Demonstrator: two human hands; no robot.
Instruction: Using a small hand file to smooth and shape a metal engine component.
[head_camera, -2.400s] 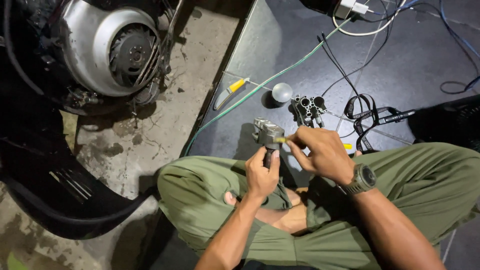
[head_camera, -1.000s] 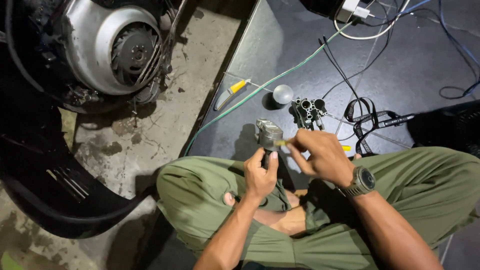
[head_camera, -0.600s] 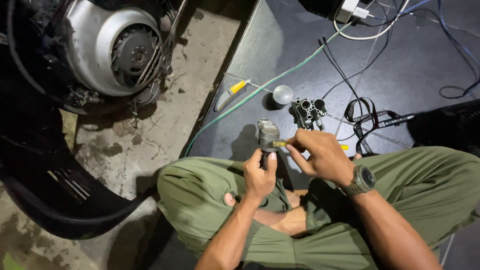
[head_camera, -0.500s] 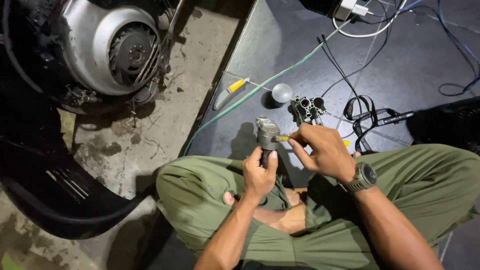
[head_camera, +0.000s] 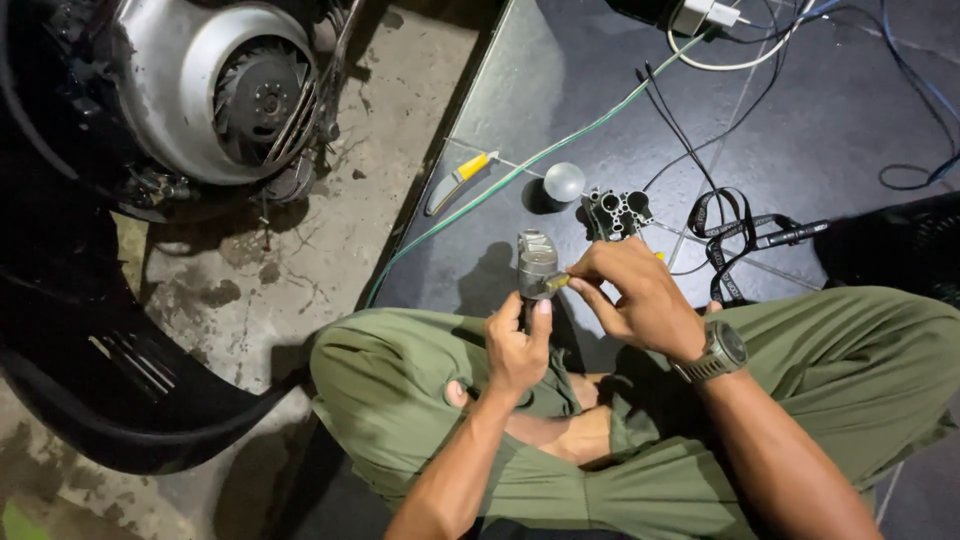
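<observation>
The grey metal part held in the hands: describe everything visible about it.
The grey metal part is a small, dull silver, cast-looking piece with a blocky top and a rounded body, held upright above the person's lap. The left hand grips it from below, thumb against its side. The right hand's fingertips meet a small brass-coloured fitting on its right side. Finer detail is too small to tell.

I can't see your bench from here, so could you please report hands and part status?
Left hand grips metal part upright over lap. Right hand pinches small brass piece against its side. Nothing in the way.
</observation>
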